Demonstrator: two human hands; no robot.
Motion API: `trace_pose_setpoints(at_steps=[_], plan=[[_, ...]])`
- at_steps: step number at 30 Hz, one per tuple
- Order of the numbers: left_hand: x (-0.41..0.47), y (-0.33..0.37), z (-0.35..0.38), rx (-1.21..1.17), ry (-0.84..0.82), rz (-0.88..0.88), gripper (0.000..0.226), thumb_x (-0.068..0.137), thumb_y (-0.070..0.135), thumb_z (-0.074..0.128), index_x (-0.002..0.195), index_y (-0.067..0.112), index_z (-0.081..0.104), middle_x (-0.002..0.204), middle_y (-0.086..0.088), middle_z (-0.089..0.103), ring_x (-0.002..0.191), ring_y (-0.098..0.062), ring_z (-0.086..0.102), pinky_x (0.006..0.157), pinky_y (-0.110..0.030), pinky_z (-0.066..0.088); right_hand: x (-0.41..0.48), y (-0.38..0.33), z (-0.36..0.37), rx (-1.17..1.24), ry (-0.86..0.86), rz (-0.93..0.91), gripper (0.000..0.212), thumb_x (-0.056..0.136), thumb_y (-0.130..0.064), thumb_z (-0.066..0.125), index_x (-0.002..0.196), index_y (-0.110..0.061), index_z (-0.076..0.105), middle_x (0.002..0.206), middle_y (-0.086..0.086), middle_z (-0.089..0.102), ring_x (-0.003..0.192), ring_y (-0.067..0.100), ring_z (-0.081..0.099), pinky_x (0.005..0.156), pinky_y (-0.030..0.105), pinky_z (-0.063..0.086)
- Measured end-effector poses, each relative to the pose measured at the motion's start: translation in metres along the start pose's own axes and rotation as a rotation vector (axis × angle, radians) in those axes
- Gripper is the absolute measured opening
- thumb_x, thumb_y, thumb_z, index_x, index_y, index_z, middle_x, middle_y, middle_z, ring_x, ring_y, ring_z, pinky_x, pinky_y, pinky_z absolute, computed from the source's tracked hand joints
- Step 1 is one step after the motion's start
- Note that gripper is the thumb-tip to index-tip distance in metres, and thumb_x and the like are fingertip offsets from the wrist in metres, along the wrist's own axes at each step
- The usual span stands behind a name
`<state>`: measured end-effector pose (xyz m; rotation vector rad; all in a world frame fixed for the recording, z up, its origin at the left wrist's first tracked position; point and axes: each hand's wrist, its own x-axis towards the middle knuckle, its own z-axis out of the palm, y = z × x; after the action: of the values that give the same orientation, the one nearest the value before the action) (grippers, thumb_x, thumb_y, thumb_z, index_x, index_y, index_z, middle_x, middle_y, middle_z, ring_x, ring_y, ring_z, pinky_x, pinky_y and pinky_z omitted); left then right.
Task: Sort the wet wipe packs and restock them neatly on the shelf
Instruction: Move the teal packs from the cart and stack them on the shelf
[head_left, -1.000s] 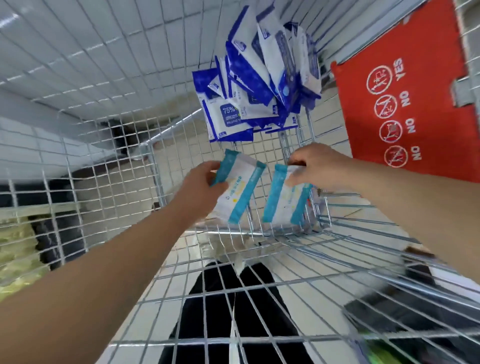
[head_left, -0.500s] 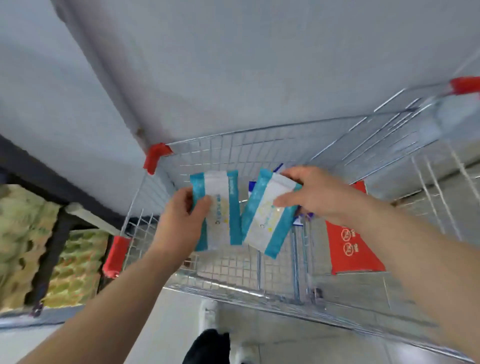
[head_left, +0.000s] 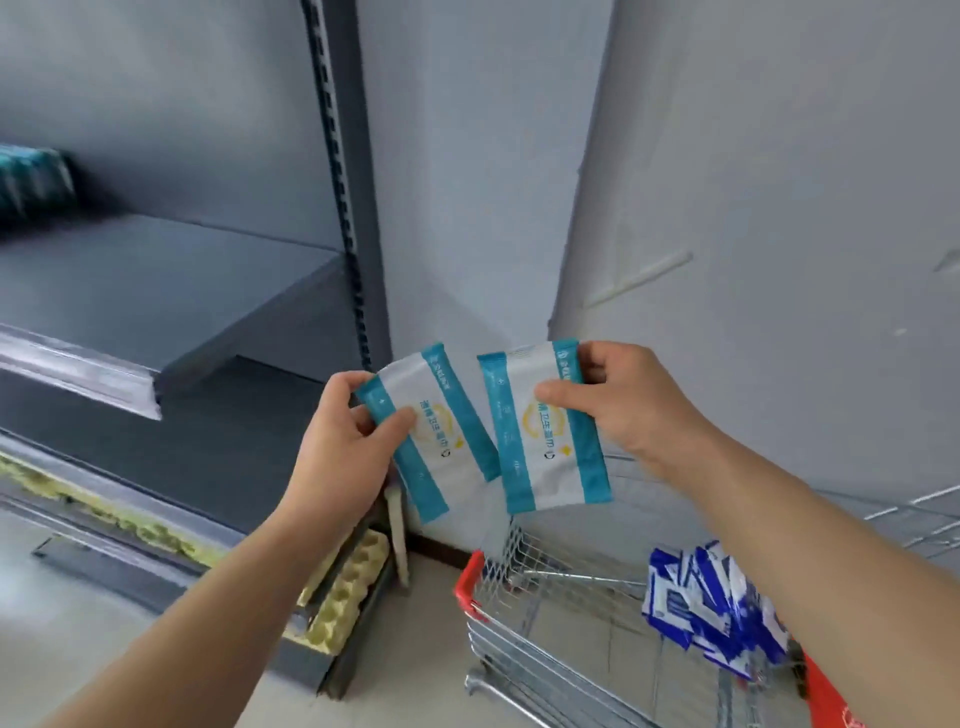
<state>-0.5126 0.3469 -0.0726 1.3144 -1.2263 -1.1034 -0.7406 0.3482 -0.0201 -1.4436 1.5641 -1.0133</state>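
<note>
Both teal-and-white wet wipe packs are held up in the middle of the frame, one in each hand, above the wire cart at the lower right. The left hand pinches the left pack with the thumb pressed on its front near the left stripe and the fingers curled behind, so the pack lies to the right of that hand. The right hand clamps the right pack the same way, thumb on the face and fingers hooked round the upper right corner, with the pack to its left. Each pack's long axis runs top to bottom. The left one leans, its top toward the upper left, and the right one stands nearly upright. Their inner edges meet in the picture, though I cannot tell whether they touch. The grey shelf lies up and to the left of both hands, and the left hand is the nearer one. Placing the packs probably means a reach toward the upper left, where a blurred row of teal packs already sits. Blue packs remain in the cart.
</note>
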Motion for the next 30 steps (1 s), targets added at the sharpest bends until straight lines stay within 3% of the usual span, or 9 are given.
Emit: trace_pose_setpoints(at_steps=[5,14,19,24,30], plan=[[0.025,0.024,-0.137,-0.006,0.09,0.004,0.026,0.089,0.009,0.065,0.1,0.025,0.047,0.101,-0.01,0.067,0.077,-0.018,0.072,0.06,-0.032,0.057,0.024,-0.088,0.108,-0.08,-0.095,-0.122,0.016,0.088,-0.016,0.066,0.104,-0.016,0.064,0.096,0.0,0.073,0.083,0.012,0.071,0.079,0.035,0.059],[0.071,0.06,-0.363,0.051,0.118,0.07,0.019,0.091,0.006,0.062,0.101,0.022,0.059,0.1,-0.008,0.069,0.086,-0.018,0.072,0.066,-0.031,0.06,0.074,-0.215,0.314,0.016,-0.088,-0.157,0.014,0.093,-0.024,0.057,0.105,-0.016,0.056,0.102,0.003,0.068,0.092,0.022,0.068,0.085,0.048,0.055],[0.109,0.057,-0.447,0.013,0.191,0.029,0.015,0.092,0.01,0.061,0.106,0.013,0.056,0.102,-0.009,0.068,0.083,-0.017,0.073,0.069,-0.034,0.061,0.109,-0.267,0.396,0.176,-0.234,-0.02,0.024,0.09,-0.003,0.061,0.112,-0.002,0.052,0.104,0.013,0.069,0.087,0.023,0.069,0.079,0.042,0.057],[0.159,0.047,-0.515,-0.012,0.254,-0.02,0.015,0.093,0.008,0.058,0.106,0.012,0.053,0.103,-0.007,0.066,0.086,-0.019,0.071,0.069,-0.036,0.061,0.155,-0.3,0.467,0.152,-0.338,-0.03,0.033,0.083,0.007,0.063,0.113,-0.002,0.051,0.094,0.011,0.069,0.077,0.021,0.069,0.064,0.031,0.057],[0.24,0.041,-0.595,-0.014,0.298,-0.071,0.012,0.094,0.007,0.057,0.105,0.012,0.055,0.103,-0.009,0.067,0.088,-0.021,0.07,0.066,-0.036,0.062,0.231,-0.333,0.54,0.085,-0.312,-0.106,0.031,0.082,0.002,0.068,0.111,0.001,0.056,0.103,0.012,0.07,0.09,0.024,0.069,0.08,0.037,0.056]])
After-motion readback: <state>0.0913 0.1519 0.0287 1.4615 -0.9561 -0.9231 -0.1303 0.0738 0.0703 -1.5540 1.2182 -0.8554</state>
